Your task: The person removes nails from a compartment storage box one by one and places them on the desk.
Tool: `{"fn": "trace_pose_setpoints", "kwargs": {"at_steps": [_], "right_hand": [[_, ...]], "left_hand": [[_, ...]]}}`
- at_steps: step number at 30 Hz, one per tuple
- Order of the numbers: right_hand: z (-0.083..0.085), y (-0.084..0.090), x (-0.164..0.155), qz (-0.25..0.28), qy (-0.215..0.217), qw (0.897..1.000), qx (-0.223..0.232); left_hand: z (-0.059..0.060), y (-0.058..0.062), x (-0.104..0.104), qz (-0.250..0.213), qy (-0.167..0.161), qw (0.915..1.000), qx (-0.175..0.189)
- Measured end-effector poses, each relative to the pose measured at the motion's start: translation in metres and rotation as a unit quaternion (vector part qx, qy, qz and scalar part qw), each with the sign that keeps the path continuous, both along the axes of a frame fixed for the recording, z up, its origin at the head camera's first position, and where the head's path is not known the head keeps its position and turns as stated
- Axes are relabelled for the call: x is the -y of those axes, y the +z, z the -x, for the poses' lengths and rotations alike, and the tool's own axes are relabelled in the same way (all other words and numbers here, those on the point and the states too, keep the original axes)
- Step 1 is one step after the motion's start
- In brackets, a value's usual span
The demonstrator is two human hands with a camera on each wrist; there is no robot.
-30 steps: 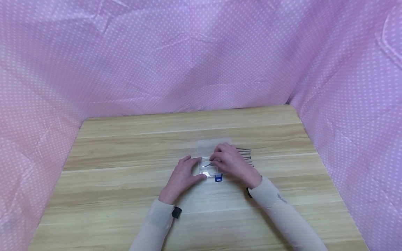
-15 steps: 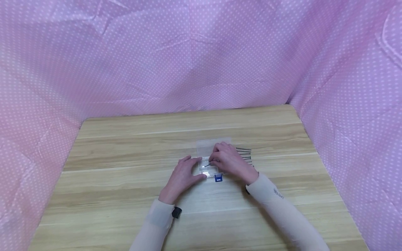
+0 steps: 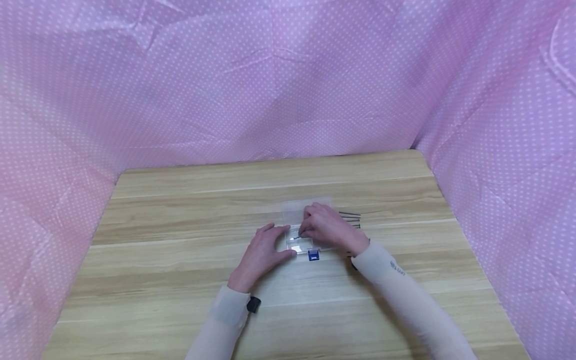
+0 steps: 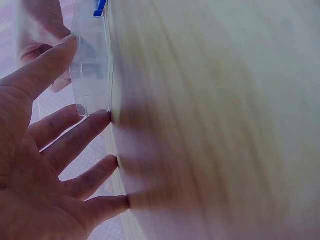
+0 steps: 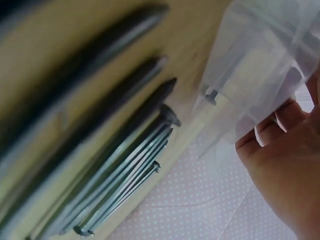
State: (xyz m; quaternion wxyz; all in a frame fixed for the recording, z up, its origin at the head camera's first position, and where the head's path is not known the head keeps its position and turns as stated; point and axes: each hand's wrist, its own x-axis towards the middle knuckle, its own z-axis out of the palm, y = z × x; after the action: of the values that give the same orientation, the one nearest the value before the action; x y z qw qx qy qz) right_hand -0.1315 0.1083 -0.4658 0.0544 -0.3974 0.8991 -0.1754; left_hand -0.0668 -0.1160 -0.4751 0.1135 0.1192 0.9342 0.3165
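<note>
A small clear plastic box (image 3: 293, 246), divided into compartments, lies with its lid (image 3: 293, 211) folded back on the table. My left hand (image 3: 261, 254) holds its left end, thumb at the front edge and fingertips at the back. Over the right part of the box my right hand (image 3: 327, 226) pinches a dark nail (image 3: 297, 237), whose tip points left into a compartment. A blue latch (image 3: 313, 255) hangs at the box's front. In the right wrist view, a nail head (image 5: 211, 96) shows through the cloudy plastic. My right hand hides much of the box's interior.
Right of the box, several loose nails (image 5: 120, 180) lie side by side on the wooden table (image 3: 180, 225), partly behind my right hand. Pink dotted cloth (image 3: 270, 90) hangs behind the table and at both sides.
My right hand has shifted slightly left with the nail pinched in it, and its forearm has swung a little lower. The left hand and the box stay in place.
</note>
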Motion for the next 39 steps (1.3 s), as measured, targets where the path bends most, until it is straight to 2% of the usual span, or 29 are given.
{"fn": "trace_pose_setpoints", "kwargs": {"at_steps": [5,16,20,26,39], "right_hand": [[0.004,-0.001,0.0,-0.009,0.013,1.0,0.007],[0.006,-0.002,0.0,-0.015,0.05,0.998,-0.036],[0.005,-0.002,0.002,-0.034,0.057,0.997,-0.048],[0.001,-0.003,0.003,-0.049,0.052,0.996,-0.059],[-0.004,0.0,-0.004,-0.004,0.014,1.0,-0.02]], "left_hand": [[0.001,0.0,0.0,-0.002,-0.002,1.0,0.0],[0.001,0.001,-0.001,0.001,-0.005,1.0,-0.001],[0.001,0.0,-0.001,0.005,-0.008,0.9999,-0.004],[0.001,-0.001,-0.001,0.005,-0.011,0.9999,-0.011],[0.001,-0.001,-0.001,0.004,-0.005,0.9999,-0.01]]}}
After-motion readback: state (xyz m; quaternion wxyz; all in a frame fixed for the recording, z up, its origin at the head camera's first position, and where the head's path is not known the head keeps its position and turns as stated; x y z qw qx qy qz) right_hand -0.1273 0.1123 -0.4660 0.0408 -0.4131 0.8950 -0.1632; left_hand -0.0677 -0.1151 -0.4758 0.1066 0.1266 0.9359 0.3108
